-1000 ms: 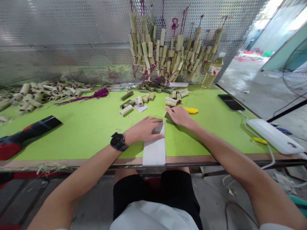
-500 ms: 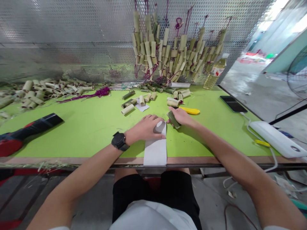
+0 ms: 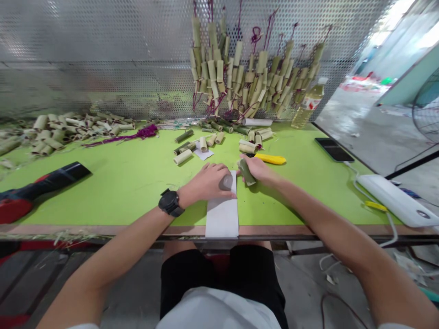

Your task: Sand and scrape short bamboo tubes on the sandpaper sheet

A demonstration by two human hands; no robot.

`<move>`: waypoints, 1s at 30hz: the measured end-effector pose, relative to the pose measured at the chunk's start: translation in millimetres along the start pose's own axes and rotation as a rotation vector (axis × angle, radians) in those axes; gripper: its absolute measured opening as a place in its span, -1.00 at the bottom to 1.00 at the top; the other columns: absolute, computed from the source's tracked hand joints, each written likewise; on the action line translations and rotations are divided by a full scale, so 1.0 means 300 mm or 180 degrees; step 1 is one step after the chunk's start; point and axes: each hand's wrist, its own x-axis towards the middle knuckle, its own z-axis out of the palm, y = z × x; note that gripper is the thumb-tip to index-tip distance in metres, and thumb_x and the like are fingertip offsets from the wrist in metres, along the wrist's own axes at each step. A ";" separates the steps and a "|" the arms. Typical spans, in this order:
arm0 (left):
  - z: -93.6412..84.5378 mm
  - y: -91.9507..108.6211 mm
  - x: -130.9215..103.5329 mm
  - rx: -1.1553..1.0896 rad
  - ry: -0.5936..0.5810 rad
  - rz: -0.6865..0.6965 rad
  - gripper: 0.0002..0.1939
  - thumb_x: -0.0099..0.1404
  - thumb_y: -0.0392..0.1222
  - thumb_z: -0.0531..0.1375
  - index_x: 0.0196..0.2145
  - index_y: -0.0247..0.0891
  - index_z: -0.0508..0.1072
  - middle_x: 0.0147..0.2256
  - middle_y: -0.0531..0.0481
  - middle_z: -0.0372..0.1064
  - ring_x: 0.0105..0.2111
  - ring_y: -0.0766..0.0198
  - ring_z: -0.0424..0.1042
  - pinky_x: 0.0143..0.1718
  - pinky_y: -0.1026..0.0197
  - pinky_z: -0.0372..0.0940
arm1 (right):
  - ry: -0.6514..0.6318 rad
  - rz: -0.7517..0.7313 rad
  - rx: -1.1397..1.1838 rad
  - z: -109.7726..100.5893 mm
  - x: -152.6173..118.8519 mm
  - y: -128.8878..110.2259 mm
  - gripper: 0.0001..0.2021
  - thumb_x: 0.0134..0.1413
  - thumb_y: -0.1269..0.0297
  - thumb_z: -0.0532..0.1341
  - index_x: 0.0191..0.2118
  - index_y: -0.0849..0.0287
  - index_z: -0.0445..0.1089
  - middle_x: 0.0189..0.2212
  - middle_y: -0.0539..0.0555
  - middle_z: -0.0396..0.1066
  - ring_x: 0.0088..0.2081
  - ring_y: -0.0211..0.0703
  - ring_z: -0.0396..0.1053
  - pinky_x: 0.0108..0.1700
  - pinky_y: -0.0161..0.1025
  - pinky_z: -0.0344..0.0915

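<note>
My left hand (image 3: 213, 182), with a black watch on its wrist, lies over a white paper strip (image 3: 222, 218). Its fingers reach toward the strip's far end and the thumb is apart. A greyish patch shows between thumb and fingers; whether it is shadow I cannot tell. Just right of the strip, my right hand (image 3: 259, 168) is closed around a short green bamboo tube (image 3: 247, 173), tilted and close above the table. Beyond that hand lies a yellow utility knife (image 3: 270, 159), its dark end partly hidden by the fingers.
Loose bamboo tubes (image 3: 183, 156) lie ahead, and a larger pile (image 3: 51, 132) sits back left. Strung bamboo pieces (image 3: 240, 77) hang on the mesh wall. A red-black power tool (image 3: 44, 187) lies left. A phone (image 3: 333, 149), white power bank (image 3: 398, 198) and oil bottle (image 3: 308, 104) stand right.
The bamboo tube in my right hand has shifted slightly left and turned a little more upright. My left hand stays nearly still on the paper strip.
</note>
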 end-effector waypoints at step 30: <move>-0.007 -0.021 -0.008 -0.0014 -0.0352 -0.0080 -0.03 0.54 0.58 0.15 0.57 -0.20 0.34 0.59 -0.36 0.23 0.56 -0.37 0.22 0.60 -0.42 -0.03 | 0.0764 -0.1471 -0.3269 -0.019 0.038 0.008 -0.34 0.73 0.00 -0.03 -0.35 0.16 0.61 -0.35 0.24 0.66 -0.33 0.01 0.51 -0.25 -0.12 0.18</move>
